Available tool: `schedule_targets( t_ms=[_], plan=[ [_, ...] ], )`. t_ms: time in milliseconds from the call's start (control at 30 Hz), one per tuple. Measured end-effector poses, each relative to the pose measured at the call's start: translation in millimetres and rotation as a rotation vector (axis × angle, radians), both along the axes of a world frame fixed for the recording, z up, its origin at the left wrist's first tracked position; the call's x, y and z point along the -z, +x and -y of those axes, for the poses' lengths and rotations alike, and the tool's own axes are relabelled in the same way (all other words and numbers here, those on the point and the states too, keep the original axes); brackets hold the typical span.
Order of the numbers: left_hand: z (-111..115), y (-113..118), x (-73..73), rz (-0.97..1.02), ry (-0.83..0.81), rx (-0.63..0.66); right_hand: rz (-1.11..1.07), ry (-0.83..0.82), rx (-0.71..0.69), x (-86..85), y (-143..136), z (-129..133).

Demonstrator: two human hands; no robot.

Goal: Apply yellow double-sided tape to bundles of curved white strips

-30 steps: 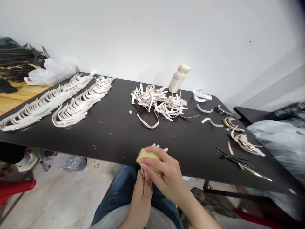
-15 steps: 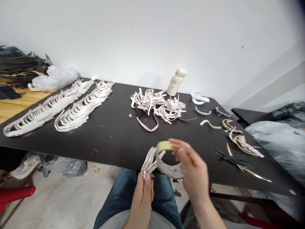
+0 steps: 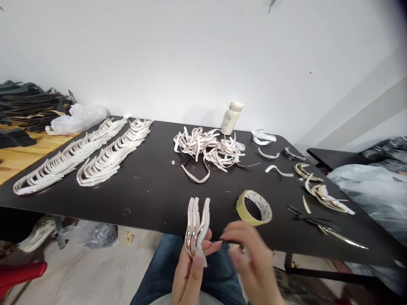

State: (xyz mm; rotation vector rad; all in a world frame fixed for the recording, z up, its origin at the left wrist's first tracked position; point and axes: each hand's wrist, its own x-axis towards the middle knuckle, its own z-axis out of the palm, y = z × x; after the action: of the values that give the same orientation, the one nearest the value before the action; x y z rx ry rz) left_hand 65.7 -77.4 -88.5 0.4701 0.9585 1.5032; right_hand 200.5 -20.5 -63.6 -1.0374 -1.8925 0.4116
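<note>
My left hand is closed around the lower ends of several curved strips, held at the table's front edge. They are white on one face, with shiny rose-gold edges, and their tips fan upward. My right hand is just to the right, somewhat blurred. Its fingers are bent, with a gap between thumb and forefinger, and I see nothing in them. Beyond it a roll of yellow tape lies on its side on the black table.
Two long rows of overlapping strips lie at left. A tangled strip pile sits mid-table before a cream bottle. At right are black scissors, loose white strips and metallic pieces. Plastic bags flank the table.
The tape roll has left my right hand and now lies on the table. My right hand has moved down and is free of it. The strips in my left hand stand more upright.
</note>
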Motion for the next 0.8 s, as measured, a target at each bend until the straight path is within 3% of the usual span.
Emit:
schedule_targets(
  t_ms=[33, 100, 333, 533, 633, 700, 733, 767, 800],
  plan=[
    [0, 0, 0.7, 0.000, -0.008, -0.010, 0.057, -0.094, -0.185, -1.2, -9, 9],
    [2, 0, 3.0, -0.014, -0.035, -0.019, 0.111, -0.201, -0.364, -0.5, -21, 21],
    [7, 0, 0.0, -0.100, -0.045, -0.071, 0.191, -0.409, -0.434, 6.2, -21, 25],
    [9, -16, -1.2, -0.592, -0.045, -0.054, 0.259, -0.449, -0.468, -20.1, -12, 16],
    [9, -35, -6.9, -0.903, 0.073, -0.273, 0.300, -0.419, -0.502, -36.2, -7, 13],
    [4, -47, -20.5, -1.091, 0.296, -0.388, 0.361, -0.375, -0.530, -41.9, -5, 12],
    [0, -53, -29.1, -1.184, 0.444, -0.330, 0.415, -0.339, -0.547, -43.4, -5, 12],
    [-5, -58, -37.5, -1.271, 0.588, -0.149, 0.482, -0.294, -0.566, -44.5, -5, 13],
    [-11, -63, -44.6, -1.340, 0.694, 0.124, 0.553, -0.248, -0.579, -45.9, -5, 14]
  ],
)
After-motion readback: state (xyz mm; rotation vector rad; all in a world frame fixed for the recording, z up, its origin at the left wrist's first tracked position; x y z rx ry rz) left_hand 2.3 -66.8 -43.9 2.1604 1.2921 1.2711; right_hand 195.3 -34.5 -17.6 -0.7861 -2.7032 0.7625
